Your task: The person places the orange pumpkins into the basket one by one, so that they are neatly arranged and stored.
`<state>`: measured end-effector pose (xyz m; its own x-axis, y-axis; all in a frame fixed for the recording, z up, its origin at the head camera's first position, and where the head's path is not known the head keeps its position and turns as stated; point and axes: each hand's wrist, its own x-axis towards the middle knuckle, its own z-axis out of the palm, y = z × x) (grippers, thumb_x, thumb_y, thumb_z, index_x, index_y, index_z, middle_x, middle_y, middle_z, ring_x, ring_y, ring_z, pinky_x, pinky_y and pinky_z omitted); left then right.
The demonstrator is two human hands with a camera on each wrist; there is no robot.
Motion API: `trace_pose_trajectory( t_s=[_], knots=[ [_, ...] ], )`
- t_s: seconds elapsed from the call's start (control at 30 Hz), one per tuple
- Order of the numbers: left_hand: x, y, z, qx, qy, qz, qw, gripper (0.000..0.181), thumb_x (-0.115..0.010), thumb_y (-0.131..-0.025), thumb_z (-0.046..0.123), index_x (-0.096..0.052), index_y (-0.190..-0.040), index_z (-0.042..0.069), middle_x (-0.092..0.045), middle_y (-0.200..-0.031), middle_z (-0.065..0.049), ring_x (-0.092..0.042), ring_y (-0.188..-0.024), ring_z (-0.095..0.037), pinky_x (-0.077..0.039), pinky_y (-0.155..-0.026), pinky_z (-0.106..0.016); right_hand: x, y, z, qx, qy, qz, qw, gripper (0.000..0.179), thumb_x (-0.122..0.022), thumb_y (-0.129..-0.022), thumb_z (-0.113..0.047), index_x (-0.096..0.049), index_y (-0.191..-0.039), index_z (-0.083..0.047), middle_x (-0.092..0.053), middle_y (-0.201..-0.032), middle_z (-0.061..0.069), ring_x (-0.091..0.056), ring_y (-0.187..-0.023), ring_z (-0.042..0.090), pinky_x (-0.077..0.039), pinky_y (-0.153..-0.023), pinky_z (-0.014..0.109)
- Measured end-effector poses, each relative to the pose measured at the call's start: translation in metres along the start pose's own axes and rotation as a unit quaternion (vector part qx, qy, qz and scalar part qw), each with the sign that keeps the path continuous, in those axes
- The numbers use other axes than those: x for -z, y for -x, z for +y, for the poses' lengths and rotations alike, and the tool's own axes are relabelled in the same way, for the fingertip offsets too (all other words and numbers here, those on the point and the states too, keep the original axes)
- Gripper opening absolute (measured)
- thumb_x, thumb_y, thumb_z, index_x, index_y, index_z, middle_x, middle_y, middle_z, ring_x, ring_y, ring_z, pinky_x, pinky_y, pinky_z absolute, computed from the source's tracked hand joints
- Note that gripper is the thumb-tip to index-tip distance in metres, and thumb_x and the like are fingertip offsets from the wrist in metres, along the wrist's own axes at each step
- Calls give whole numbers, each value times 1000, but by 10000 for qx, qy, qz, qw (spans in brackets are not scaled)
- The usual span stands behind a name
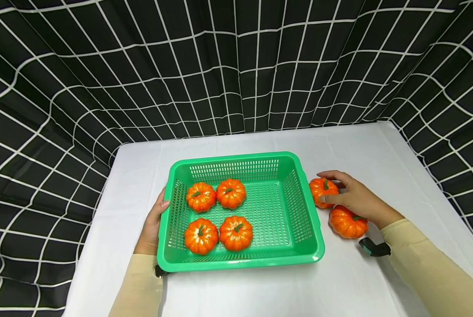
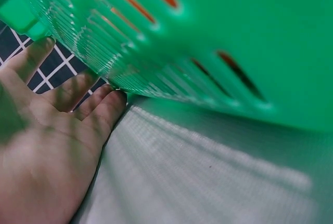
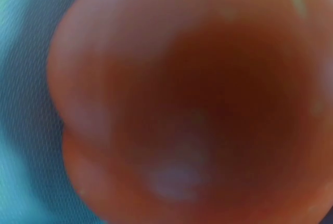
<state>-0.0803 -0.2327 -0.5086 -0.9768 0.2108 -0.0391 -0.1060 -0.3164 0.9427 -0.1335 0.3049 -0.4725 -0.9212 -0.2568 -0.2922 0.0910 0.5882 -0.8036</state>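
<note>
A green plastic basket (image 1: pixel 240 265) with slotted walls stands on the white table. Inside its left half sit several small orange pumpkins (image 1: pixel 235 233) with green stems. My left hand (image 1: pixel 151 222) holds the basket's left side, thumb over the rim; in the left wrist view its fingers lie along the outer wall (image 2: pixel 250 37). Right of the basket, my right hand (image 1: pixel 349 193) grips another pumpkin (image 1: pixel 319 187) between thumb and fingers. One more pumpkin (image 1: pixel 346 224) lies just nearer, below that wrist. A blurred orange pumpkin (image 3: pixel 130 130) fills most of the right wrist view.
A white cloth (image 1: pixel 300 290) covers the table. Black curtains (image 1: pixel 256 66) with a white grid hang behind it and along both sides. A dark wrist strap (image 1: pixel 375 248) shows beneath the right sleeve, close to the nearer loose pumpkin.
</note>
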Motion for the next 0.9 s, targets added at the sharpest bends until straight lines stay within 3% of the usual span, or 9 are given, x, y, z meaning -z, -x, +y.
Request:
trace_pose_trajectory(
  t_s=[0.3,0.53,0.9],
  knots=[
    [2,-1,-2,-68,-56,14,10000,75,-29,-103,21,-21,-176,31,-26,-177,-4,-39,-150,-27,-42,-117,-36,1,2,-1,27,131,-15,9999,69,-84,-98,-37,-54,-158,-19,-60,-140,18,-55,-123,38,-53,-90,43],
    [3,-3,-1,-202,-139,-52,9997,77,-31,-101,21,-19,-177,25,-28,-175,-10,-43,-147,-28,-44,-115,-36,2,2,0,148,252,17,9996,69,-82,-100,-34,-52,-159,-15,-57,-148,20,-55,-126,41,-54,-93,47],
    [1,-2,0,-127,19,-75,9999,75,-31,-102,20,-22,-176,28,-27,-176,-8,-42,-148,-27,-43,-117,-36,2,2,-4,155,188,-73,9997,73,-83,-98,-28,-49,-161,-14,-55,-147,21,-53,-125,42,-53,-91,44]
  ],
)
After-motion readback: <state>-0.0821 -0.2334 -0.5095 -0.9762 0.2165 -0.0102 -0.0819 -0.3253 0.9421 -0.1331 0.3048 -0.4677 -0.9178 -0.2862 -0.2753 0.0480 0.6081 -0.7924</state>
